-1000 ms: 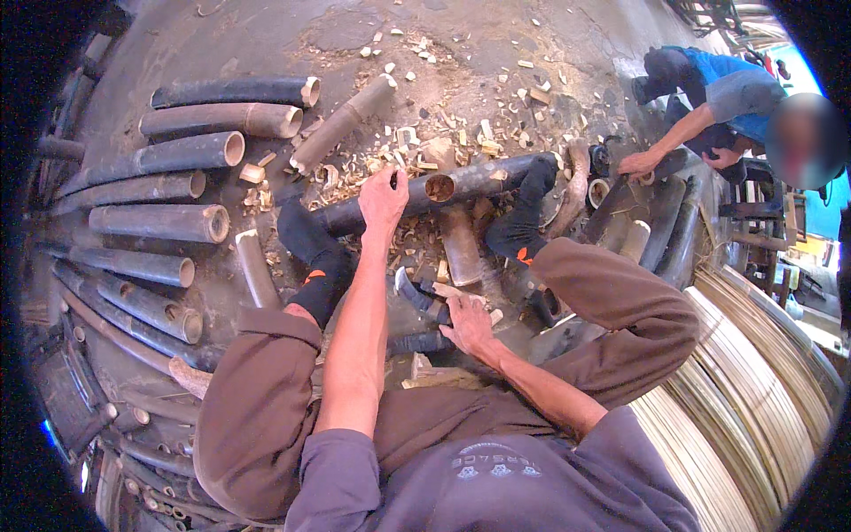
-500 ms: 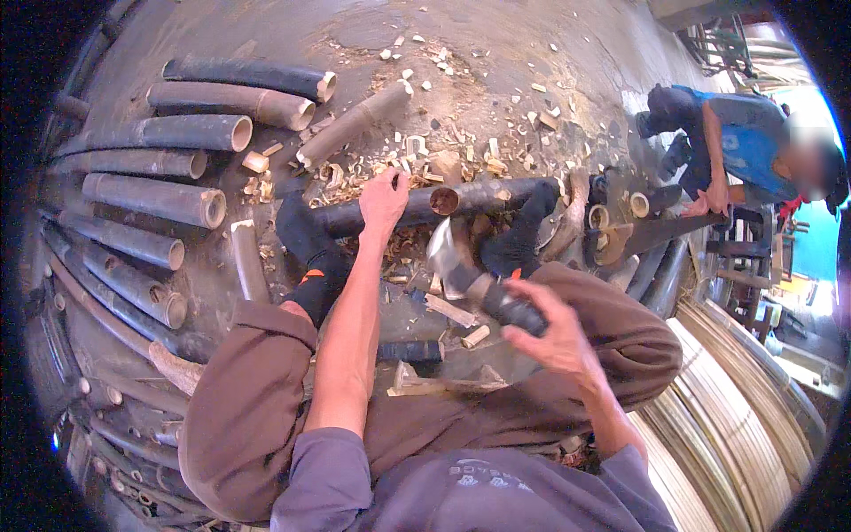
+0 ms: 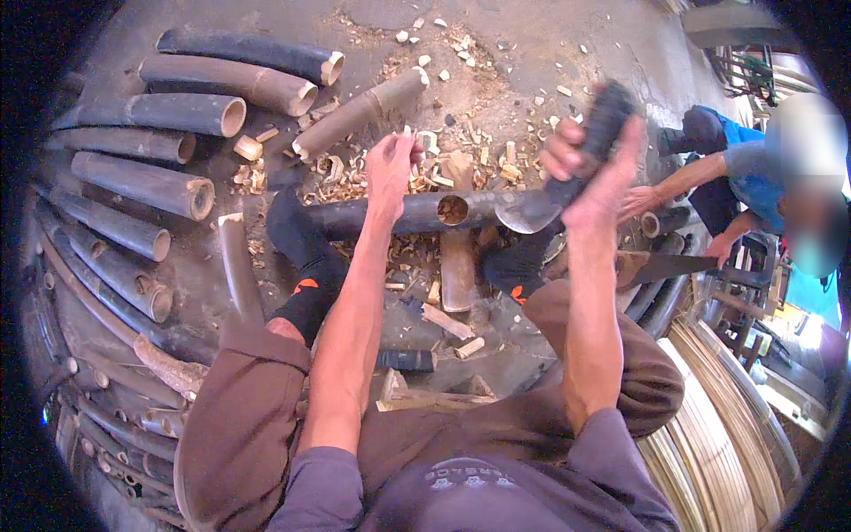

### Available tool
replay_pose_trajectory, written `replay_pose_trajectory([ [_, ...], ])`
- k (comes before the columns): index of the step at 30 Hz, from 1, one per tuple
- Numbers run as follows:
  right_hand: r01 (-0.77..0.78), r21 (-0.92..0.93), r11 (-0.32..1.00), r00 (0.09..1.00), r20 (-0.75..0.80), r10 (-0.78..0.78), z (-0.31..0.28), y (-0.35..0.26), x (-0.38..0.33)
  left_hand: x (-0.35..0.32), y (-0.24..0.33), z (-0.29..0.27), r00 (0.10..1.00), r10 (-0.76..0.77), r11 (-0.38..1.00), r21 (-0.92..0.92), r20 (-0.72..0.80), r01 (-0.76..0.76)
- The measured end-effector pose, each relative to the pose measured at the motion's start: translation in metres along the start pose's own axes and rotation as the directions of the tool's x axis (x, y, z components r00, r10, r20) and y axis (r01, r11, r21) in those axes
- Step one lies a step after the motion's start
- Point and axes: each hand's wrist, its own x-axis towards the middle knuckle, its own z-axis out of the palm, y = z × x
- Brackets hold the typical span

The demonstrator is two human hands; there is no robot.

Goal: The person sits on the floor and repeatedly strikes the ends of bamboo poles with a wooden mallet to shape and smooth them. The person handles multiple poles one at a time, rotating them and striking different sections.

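My right hand [image 3: 607,173], blurred by motion, is wrapped round the thick black handle of a broad-bladed knife. The knife's rounded metal blade [image 3: 528,213] hangs down over the right part of a dark bamboo pole [image 3: 372,215]; whether they touch I cannot tell. A round hole [image 3: 452,209] is cut in the pole's upper side, left of the blade. My left hand [image 3: 390,168] is above the pole, left of the hole, fingers pinched together near the wood chips; what they hold is too small to make out. Both feet, in black socks, are against the pole.
Pale wood chips [image 3: 510,168] litter the floor beyond the pole. Cut bamboo lengths [image 3: 146,195] lie in rows at left. A short bamboo piece [image 3: 457,275] lies crosswise beneath the pole. At right another person [image 3: 753,168] bends over a long dark piece; bundled slats [image 3: 709,417] stand near my knee.
My right hand has risen and moved right and away from me with the knife, turning its handle upward. My left hand has shifted slightly farther out. The other person has leaned in closer, an arm reaching left.
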Motion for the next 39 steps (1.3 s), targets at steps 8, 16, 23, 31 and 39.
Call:
replay_pose_trajectory([
  [8,-0.465,-0.528,0.711,0.865,-0.099,0.493,-0.01,0.099,0.067,0.017,0.029,0.039,0.976,-0.008,0.918,-0.386,0.218,0.094],
  [16,-0.535,-0.688,0.49,0.763,-0.145,0.629,-0.005,0.12,0.09,0.017,0.024,0.056,0.926,0.122,0.933,-0.277,-0.357,-0.23],
  [23,-0.25,-0.671,0.698,0.923,0.051,0.381,-0.018,0.136,0.086,0.02,0.025,0.066,0.896,0.22,0.935,-0.179,-0.385,-0.306],
  [31,-0.047,-0.624,0.78,0.991,-0.126,-0.041,-0.061,0.133,0.061,0.025,0.028,0.096,0.99,0.123,0.989,-0.089,0.061,-0.118],
  [39,0.163,-0.408,0.898,0.885,-0.342,-0.316,-0.065,0.13,0.025,0.016,0.024,0.119,0.811,0.024,0.99,0.1,0.585,-0.102],
])
